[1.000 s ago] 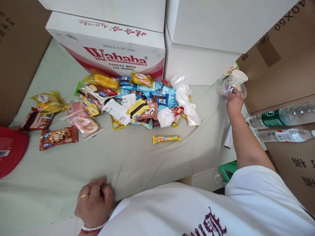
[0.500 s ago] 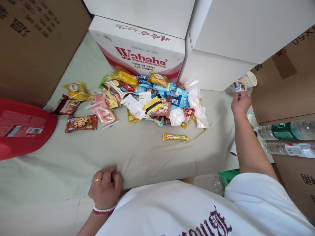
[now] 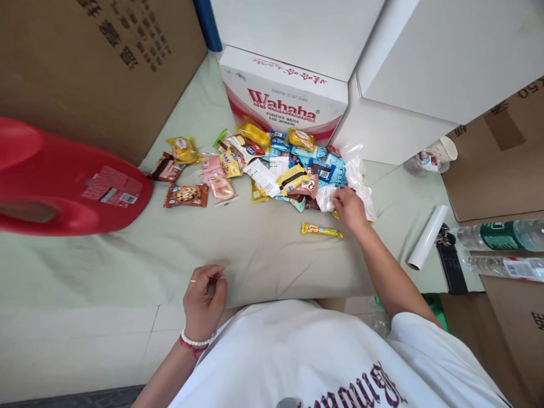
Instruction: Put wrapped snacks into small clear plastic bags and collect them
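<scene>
My right hand (image 3: pixel 351 208) is at the right end of a heap of wrapped snacks, its fingers closed on a small red snack packet (image 3: pixel 343 188) that they mostly hide. Crumpled white plastic (image 3: pixel 326 198) and a clear plastic bag (image 3: pixel 355 161) touch or flank those fingers. In front of the heap lies a yellow snack stick (image 3: pixel 322 230). My left hand (image 3: pixel 206 297), wearing a ring and bracelets, rests loosely curled at the front edge of the cloth; I see nothing in it. Left of the heap are a brown cookie packet (image 3: pixel 186 195) and pink-wrapped cakes (image 3: pixel 219 184).
A red jug (image 3: pixel 85 170) lies on the left. A Wahaba-style white water carton (image 3: pixel 284 93) and white boxes (image 3: pixel 408 62) stand behind. To the right are a paper cup (image 3: pixel 446 148), a white roll (image 3: pixel 428 237), a black item (image 3: pixel 453 266) and plastic bottles (image 3: pixel 497 235).
My right hand has come left from the clear bag and cup at the far right to the snack heap. My left hand stays near the cloth's edge. The view has shifted left.
</scene>
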{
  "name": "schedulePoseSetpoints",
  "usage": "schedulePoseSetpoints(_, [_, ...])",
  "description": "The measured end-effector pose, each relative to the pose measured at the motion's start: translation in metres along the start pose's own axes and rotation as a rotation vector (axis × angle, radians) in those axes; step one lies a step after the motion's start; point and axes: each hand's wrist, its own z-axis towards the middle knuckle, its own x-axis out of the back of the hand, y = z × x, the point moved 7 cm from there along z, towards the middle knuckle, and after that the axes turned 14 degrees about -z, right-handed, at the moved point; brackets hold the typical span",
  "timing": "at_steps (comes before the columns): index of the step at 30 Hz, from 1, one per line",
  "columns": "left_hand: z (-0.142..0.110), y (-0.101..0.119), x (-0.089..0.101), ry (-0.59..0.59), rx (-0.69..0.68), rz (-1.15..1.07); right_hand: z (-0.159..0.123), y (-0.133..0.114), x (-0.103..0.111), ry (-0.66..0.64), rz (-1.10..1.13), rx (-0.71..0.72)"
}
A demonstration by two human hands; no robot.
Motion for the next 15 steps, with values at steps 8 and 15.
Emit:
schedulePoseSetpoints(8, [0.010,0.038,-0.032,-0.186,-0.001,-0.196,-0.031,0.014,0.008,0.174,0.142,-0.192])
schedulePoseSetpoints(15, [0.005,0.045,-0.047,-0.320,-0.011,-0.254,0.006,0.002,-0.010,0.079,-0.067,-0.161])
